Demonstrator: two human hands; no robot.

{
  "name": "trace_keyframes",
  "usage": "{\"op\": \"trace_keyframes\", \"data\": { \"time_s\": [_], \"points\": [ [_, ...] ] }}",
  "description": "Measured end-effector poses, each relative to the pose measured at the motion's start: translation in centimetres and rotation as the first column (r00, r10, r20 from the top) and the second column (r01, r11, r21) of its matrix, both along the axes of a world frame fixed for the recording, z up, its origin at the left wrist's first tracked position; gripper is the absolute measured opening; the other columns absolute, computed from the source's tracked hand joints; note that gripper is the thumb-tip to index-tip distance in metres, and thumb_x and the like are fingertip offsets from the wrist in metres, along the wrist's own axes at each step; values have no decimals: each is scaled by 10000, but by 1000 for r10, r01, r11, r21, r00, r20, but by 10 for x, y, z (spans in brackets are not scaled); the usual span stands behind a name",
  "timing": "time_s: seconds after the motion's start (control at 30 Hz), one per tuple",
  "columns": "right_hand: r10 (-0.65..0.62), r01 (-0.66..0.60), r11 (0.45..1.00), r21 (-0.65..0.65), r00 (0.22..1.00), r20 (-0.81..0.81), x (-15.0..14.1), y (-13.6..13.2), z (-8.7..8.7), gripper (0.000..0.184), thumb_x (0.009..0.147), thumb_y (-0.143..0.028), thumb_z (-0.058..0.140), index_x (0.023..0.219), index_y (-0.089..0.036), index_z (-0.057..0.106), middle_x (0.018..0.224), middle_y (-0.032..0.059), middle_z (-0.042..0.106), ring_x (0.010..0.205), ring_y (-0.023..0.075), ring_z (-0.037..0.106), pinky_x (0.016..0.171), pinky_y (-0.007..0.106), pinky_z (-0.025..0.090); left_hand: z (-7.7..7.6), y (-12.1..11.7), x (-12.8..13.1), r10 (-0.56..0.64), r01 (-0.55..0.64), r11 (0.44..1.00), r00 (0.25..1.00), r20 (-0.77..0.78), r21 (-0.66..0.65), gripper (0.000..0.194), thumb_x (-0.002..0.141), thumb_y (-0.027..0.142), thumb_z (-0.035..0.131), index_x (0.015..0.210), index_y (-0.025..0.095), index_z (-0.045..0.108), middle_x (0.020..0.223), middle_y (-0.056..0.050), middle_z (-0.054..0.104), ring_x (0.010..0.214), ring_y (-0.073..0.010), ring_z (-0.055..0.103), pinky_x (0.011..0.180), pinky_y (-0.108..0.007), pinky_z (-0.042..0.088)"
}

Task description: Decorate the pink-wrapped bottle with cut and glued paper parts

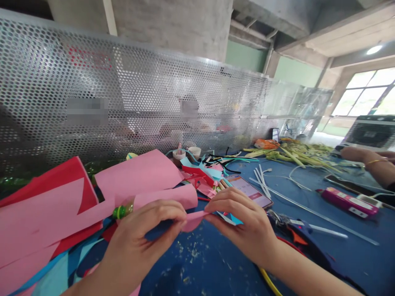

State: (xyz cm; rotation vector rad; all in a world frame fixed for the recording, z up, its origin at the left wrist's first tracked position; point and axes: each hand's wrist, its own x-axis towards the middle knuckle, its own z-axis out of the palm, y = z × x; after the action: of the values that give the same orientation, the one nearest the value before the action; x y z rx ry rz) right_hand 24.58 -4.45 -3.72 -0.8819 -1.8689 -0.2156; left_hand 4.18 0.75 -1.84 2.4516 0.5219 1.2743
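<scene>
Between my two hands is a small piece of pink paper (194, 220), held just above the blue table (197, 263). My left hand (151, 234) pinches its left end between thumb and fingers. The right end is gripped the same way by my right hand (240, 220). Behind my left hand lie a rolled pink sheet (168, 197) and a green bottle cap (119, 212). Cut scraps of light blue paper (205, 169) and a phone (247, 190) with a lit screen lie beyond my right hand, which partly hides them.
Large pink sheets (138, 174) and red sheets (61, 179) cover the left side. On the right are a glue gun (304, 232), clear glue sticks (327, 218) and a purple box (348, 202). A perforated metal screen (148, 94) stands behind. Another person's arm (373, 160) reaches in at far right.
</scene>
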Motion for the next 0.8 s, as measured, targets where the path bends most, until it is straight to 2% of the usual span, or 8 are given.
{"op": "trace_keyframes", "data": {
  "time_s": [0.2,0.37,0.57,0.7,0.8],
  "points": [
    [-30,25,998,51,995,94,2,-1,1,96,850,-106,611,922,-167,597,804,29,672,759,138,617,725,295,525,1,0,3,-13,12,992,1000,-5,-129,191,802,71,551,800,258,589,809,83,664,772,-56,648,731,-120,500],
    [-19,10,997,81,993,114,2,-6,2,120,849,-72,603,936,-152,585,805,35,667,757,132,608,725,280,517,1,0,0,-24,20,985,1000,-21,-172,194,758,92,613,836,269,600,820,72,658,796,-80,641,752,-158,498],
    [37,-46,994,97,995,92,2,-8,1,187,812,-25,627,958,-134,589,806,40,661,762,134,604,719,279,516,8,-3,0,20,-30,978,999,-50,-208,139,767,108,604,746,245,604,729,74,659,704,-74,627,688,-147,482],
    [15,-25,994,109,995,97,3,-7,1,147,822,-50,627,937,-136,594,795,41,673,753,135,609,705,284,522,10,0,1,37,-52,972,997,-69,-228,91,756,172,625,734,259,639,730,84,683,691,-73,640,691,-120,484],
    [-12,-2,992,128,995,103,5,-3,3,94,834,-81,627,900,-141,595,777,39,686,744,134,610,715,289,527,6,6,0,87,-114,966,989,-122,-231,22,731,281,665,747,288,679,756,89,713,690,-90,660,690,-114,497]
  ]
}}
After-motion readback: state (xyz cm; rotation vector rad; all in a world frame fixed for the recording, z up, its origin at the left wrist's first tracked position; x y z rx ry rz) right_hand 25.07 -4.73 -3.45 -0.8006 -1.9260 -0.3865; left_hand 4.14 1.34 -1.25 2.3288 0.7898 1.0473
